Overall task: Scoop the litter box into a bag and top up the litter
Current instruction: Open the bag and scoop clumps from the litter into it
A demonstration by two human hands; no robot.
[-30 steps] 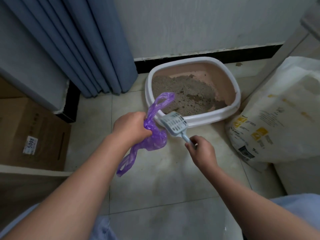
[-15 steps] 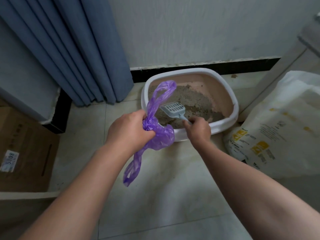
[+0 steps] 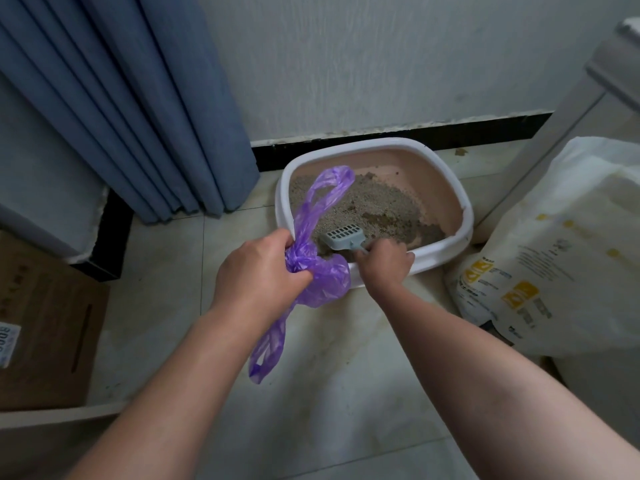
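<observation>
Your left hand (image 3: 258, 271) has its fingers clenched round the bunched purple bag (image 3: 320, 271), one loop sticking up over the near-left rim of the litter box (image 3: 446, 252), another hanging toward the tiled floor (image 3: 332, 393); your right hand (image 3: 384, 266) grips the handle of the grey slotted scoop (image 3: 343, 237), whose head lies on the litter (image 3: 381, 206) at the near side of the box. The box sits on the floor against the wall; a white litter sack (image 3: 554, 265) leans just to its right; blue curtains (image 3: 138, 109) hang to its left.
</observation>
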